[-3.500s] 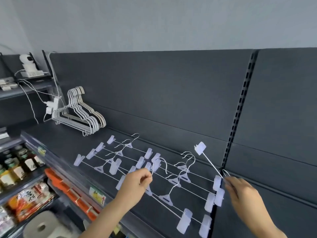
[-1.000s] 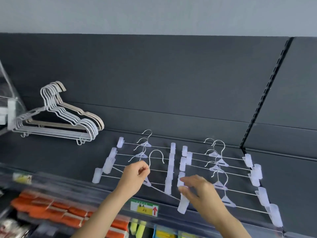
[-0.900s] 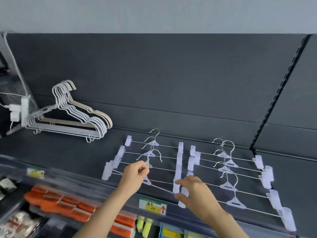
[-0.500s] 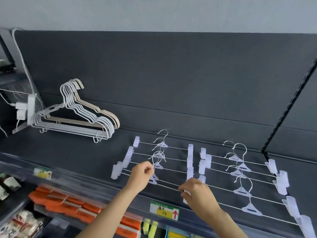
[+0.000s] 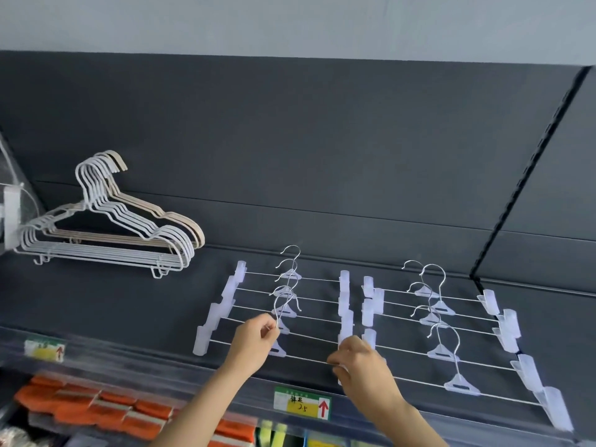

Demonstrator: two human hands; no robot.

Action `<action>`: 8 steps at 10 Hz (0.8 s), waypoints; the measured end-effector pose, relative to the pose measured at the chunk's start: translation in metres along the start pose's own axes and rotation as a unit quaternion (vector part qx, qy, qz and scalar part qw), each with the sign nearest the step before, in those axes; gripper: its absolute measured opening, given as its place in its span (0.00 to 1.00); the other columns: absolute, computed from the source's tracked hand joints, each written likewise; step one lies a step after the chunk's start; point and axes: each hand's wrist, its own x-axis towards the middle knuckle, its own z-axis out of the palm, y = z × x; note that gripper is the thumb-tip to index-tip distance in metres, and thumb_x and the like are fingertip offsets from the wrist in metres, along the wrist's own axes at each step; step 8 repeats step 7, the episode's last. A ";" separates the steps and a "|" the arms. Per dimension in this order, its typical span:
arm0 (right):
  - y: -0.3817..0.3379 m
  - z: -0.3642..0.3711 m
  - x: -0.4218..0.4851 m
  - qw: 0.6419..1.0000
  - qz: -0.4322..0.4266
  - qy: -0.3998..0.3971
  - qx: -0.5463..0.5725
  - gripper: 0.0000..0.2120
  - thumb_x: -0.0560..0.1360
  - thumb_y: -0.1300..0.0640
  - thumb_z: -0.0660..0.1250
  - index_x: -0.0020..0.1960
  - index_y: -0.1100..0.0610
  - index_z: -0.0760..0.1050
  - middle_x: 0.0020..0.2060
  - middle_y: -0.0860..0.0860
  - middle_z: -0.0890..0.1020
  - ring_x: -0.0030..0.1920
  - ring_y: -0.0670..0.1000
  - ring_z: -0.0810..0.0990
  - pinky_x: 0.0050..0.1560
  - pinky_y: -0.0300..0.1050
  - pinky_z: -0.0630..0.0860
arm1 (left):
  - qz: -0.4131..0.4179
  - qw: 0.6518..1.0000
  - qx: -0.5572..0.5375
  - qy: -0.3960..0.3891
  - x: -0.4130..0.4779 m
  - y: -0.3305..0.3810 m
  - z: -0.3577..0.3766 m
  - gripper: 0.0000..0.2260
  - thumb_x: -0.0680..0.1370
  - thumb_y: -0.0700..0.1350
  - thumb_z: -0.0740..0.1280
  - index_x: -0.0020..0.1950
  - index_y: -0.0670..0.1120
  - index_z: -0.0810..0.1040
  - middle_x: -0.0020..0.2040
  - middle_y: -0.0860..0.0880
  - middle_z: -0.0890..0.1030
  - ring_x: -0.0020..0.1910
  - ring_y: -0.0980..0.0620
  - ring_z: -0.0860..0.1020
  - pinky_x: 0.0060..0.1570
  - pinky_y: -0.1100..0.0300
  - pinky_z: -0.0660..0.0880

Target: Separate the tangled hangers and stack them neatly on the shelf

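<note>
Two rows of white clip hangers lie flat on the dark shelf (image 5: 135, 304): a left row (image 5: 309, 296) and a right row (image 5: 464, 321), each with several hangers laid one in front of the other. My left hand (image 5: 256, 341) pinches the metal hook (image 5: 283, 306) of the front hanger in the left row. My right hand (image 5: 361, 362) grips the right end of that same hanger's bar, covering its clip. The hanger sits low over the shelf at the front of the left row.
A leaning stack of white and beige wire hangers (image 5: 109, 221) stands at the back left. A clear rail with a yellow price label (image 5: 301, 403) runs along the shelf's front edge. Orange packets (image 5: 80, 408) fill the shelf below. A black slotted upright (image 5: 516, 179) divides the back panel.
Both hands have brought the clip hanger down towards the front of the left row. The hook has tipped from upright to lower over the shelf. The camera view shifted.
</note>
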 end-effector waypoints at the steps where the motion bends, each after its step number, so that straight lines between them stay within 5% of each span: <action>1: -0.003 -0.003 -0.002 1.000 0.003 0.001 -0.019 0.13 0.77 0.57 0.59 0.58 0.51 0.77 0.58 0.51 0.75 0.58 0.53 0.71 0.55 0.48 0.72 | 0.004 1.000 0.009 -0.008 0.000 -0.001 0.002 0.10 0.76 0.40 0.64 0.36 0.50 0.71 0.34 0.51 0.75 0.32 0.56 0.71 0.33 0.72 0.68; 2: -0.005 -0.005 -0.006 0.999 -0.001 -0.011 -0.042 0.15 0.77 0.56 0.59 0.63 0.51 0.72 0.61 0.50 0.73 0.62 0.52 0.68 0.61 0.47 0.68 | 0.032 0.992 0.105 0.061 -0.002 -0.006 0.003 0.05 0.75 0.43 0.67 0.49 0.45 0.78 0.47 0.48 0.79 0.46 0.51 0.77 0.46 0.64 0.73; 3: -0.005 -0.007 -0.010 0.999 -0.005 -0.008 -0.048 0.17 0.77 0.54 0.59 0.65 0.51 0.69 0.63 0.50 0.71 0.63 0.51 0.67 0.63 0.46 0.66 | 0.048 0.971 0.214 0.093 0.002 -0.011 0.006 0.15 0.73 0.47 0.69 0.57 0.41 0.78 0.55 0.43 0.79 0.54 0.43 0.76 0.52 0.50 0.74; 4: -0.001 -0.008 -0.009 0.999 -0.015 -0.001 -0.049 0.17 0.77 0.54 0.58 0.65 0.52 0.69 0.63 0.51 0.71 0.63 0.53 0.68 0.62 0.46 0.66 | 0.028 0.964 0.258 0.064 0.001 -0.009 0.008 0.17 0.75 0.50 0.65 0.61 0.43 0.76 0.60 0.45 0.77 0.58 0.44 0.74 0.56 0.51 0.72; 6: 0.017 -0.006 -0.013 0.995 -0.054 0.084 -0.023 0.15 0.72 0.56 0.65 0.58 0.54 0.76 0.51 0.50 0.81 0.51 0.55 0.79 0.50 0.47 0.77 | 0.072 0.952 0.278 0.110 -0.001 0.006 0.015 0.16 0.65 0.45 0.77 0.49 0.41 0.81 0.44 0.42 0.82 0.42 0.40 0.80 0.41 0.49 0.78; 7: 0.029 -0.012 -0.023 0.987 -0.042 0.147 -0.038 0.14 0.63 0.53 0.68 0.49 0.50 0.79 0.41 0.44 0.82 0.38 0.47 0.81 0.37 0.37 0.79 | 0.134 0.951 0.247 0.131 -0.002 0.020 0.026 0.15 0.63 0.43 0.78 0.47 0.43 0.81 0.41 0.45 0.81 0.39 0.42 0.80 0.39 0.50 0.78; 8: 0.029 -0.012 -0.023 0.987 -0.042 0.147 -0.038 0.14 0.63 0.53 0.68 0.49 0.50 0.79 0.41 0.44 0.82 0.38 0.47 0.81 0.37 0.37 0.79 | 0.134 0.951 0.247 0.131 -0.002 0.020 0.026 0.15 0.63 0.43 0.78 0.47 0.43 0.81 0.41 0.45 0.81 0.39 0.42 0.80 0.39 0.50 0.78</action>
